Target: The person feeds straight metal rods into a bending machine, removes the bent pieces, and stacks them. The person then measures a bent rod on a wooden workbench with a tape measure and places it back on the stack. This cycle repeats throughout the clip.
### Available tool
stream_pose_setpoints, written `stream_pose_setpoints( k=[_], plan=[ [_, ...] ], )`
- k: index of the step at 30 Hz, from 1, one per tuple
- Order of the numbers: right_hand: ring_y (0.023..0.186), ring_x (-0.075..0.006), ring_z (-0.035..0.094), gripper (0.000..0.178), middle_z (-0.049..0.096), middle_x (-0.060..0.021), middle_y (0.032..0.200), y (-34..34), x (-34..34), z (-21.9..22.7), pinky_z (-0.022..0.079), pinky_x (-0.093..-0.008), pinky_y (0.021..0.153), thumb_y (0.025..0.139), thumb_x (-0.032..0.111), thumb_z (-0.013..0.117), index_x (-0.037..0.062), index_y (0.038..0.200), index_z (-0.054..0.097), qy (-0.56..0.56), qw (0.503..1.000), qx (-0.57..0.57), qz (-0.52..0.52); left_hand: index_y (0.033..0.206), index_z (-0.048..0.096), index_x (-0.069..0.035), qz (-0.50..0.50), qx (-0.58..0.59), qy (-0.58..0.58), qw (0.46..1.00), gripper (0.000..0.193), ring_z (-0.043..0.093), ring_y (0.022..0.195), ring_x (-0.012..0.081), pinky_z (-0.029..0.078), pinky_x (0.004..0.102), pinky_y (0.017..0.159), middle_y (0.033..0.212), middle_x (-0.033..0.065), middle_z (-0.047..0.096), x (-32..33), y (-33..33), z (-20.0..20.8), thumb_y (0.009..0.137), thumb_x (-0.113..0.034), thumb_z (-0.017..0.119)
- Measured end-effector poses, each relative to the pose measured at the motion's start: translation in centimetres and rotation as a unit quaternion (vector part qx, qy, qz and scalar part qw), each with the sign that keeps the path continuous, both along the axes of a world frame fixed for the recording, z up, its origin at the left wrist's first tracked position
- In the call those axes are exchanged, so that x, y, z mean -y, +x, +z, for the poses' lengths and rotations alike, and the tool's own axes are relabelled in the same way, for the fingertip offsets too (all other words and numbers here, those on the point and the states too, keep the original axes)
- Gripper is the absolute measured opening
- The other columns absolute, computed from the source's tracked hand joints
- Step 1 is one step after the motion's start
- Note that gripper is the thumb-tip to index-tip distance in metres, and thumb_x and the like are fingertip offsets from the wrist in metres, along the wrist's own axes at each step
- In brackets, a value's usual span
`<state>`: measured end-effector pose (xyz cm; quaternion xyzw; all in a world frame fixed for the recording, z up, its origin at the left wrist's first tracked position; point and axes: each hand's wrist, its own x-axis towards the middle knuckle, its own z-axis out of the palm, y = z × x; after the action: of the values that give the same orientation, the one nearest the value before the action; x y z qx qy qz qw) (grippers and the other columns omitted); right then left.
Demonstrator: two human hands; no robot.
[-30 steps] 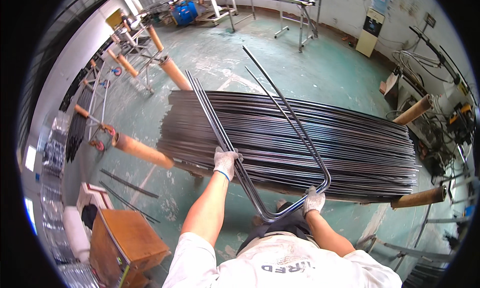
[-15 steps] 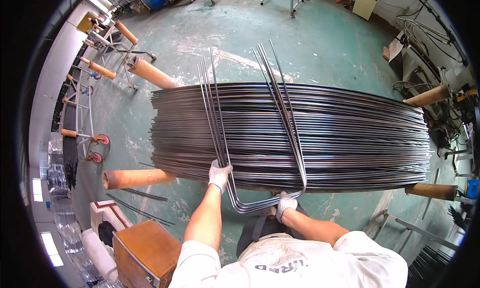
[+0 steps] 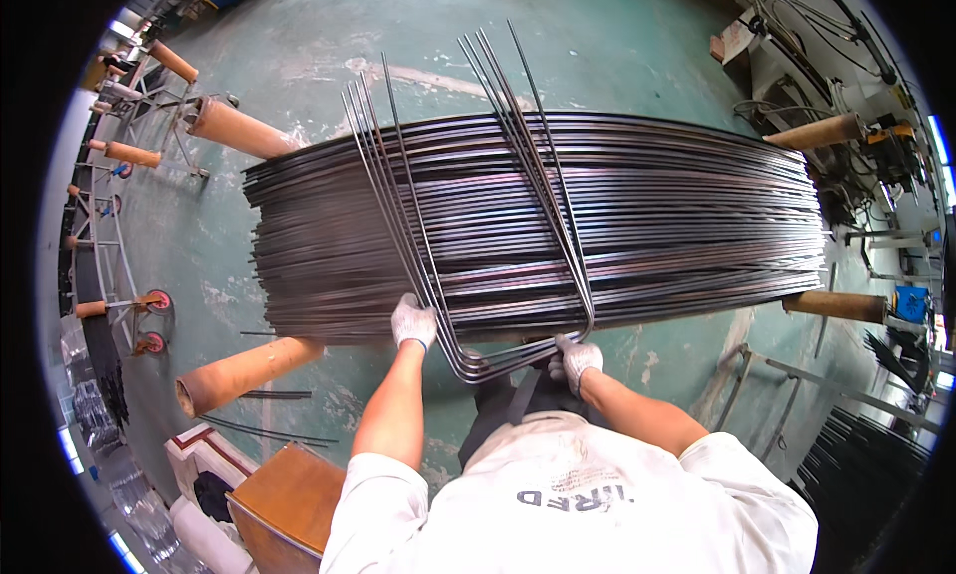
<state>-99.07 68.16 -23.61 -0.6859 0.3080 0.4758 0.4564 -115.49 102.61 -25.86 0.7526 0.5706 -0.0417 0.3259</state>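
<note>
Several thin metal rods, each bent into a U (image 3: 561,226), form a nested bundle with the legs pointing away from me. My left hand (image 3: 414,322), in a white glove, is closed at the left leg just above the bend. At the right end of the crosspiece, my gloved right hand (image 3: 579,361) grips the rods with thumb and fingers. Beneath the legs lies a wide stack of long straight dark rods (image 3: 687,216). The crosspiece hangs past the stack's near edge, close to my body.
Brown tubes jut out at the stack's corners, one near left (image 3: 239,377) and one near right (image 3: 841,306). A wooden box (image 3: 284,509) stands at lower left. Wheeled racks (image 3: 119,235) line the left side. A metal frame (image 3: 836,380) and dark rods (image 3: 866,464) lie at right.
My view has shifted, so the stack sits higher and further left. Both hands still hold the bent rods; the right hand now shows more, with its thumb over the crosspiece.
</note>
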Motion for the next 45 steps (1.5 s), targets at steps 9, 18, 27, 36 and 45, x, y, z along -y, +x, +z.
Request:
stream_pose_setpoints(
  k=[9,18,27,36,45],
  plan=[
    [0.105,-0.0453,0.080,0.060,0.082,-0.0296,0.106,2.0,1.5,2.9,0.061,-0.0527,0.094,0.097,0.056,0.081,-0.0027,0.108,0.083,-0.211,0.899,0.272,0.272,0.105,0.076,0.001,0.105,0.116,-0.090,0.984,0.021,0.078,0.075,0.0297,0.060,0.0451,0.075,0.088,0.0190,0.079,0.7,-0.4,2.5,0.090,-0.013,0.078],
    [0.102,-0.0401,0.080,0.049,0.082,-0.0241,0.101,5.9,2.5,5.9,0.061,-0.0501,0.094,0.090,0.044,0.086,-0.0011,0.108,0.080,-0.168,0.873,0.288,0.355,0.110,0.077,-0.002,0.224,0.280,-0.183,0.915,0.009,0.061,0.066,0.0105,0.048,0.0315,0.061,0.082,0.0013,0.069,3.7,-1.0,2.5,0.105,-0.008,0.073],
    [0.073,-0.0177,0.063,0.055,0.072,-0.0084,0.081,11.4,-2.1,5.0,0.054,-0.0377,0.071,0.117,0.048,0.065,-0.0040,0.110,0.080,0.004,0.927,0.321,0.194,0.113,0.075,-0.001,0.235,0.312,-0.145,0.909,0.009,0.061,0.066,0.0101,0.049,0.0311,0.060,0.081,0.0015,0.067,4.3,0.0,5.5,0.106,-0.006,0.072],
    [0.081,-0.0144,0.049,0.055,0.065,-0.0027,0.082,7.8,-2.2,8.4,0.048,-0.0367,0.075,0.118,0.046,0.064,-0.0057,0.102,0.077,0.095,0.919,0.362,0.120,0.130,0.069,-0.001,0.282,0.446,-0.153,0.836,0.019,0.070,0.071,0.0162,0.057,0.0326,0.063,0.088,0.0059,0.071,7.9,-4.5,17.3,0.112,-0.007,0.068],
    [0.071,-0.0035,0.040,0.043,0.053,0.0100,0.078,-6.0,-10.4,15.1,0.030,-0.0259,0.062,0.119,0.041,0.070,0.0076,0.091,0.070,0.356,0.839,0.380,0.159,0.135,0.068,0.003,0.362,0.537,-0.077,0.758,0.023,0.074,0.082,0.0170,0.063,0.0335,0.078,0.096,0.0075,0.076,17.4,-27.1,24.6,0.114,-0.009,0.069]
  ],
)
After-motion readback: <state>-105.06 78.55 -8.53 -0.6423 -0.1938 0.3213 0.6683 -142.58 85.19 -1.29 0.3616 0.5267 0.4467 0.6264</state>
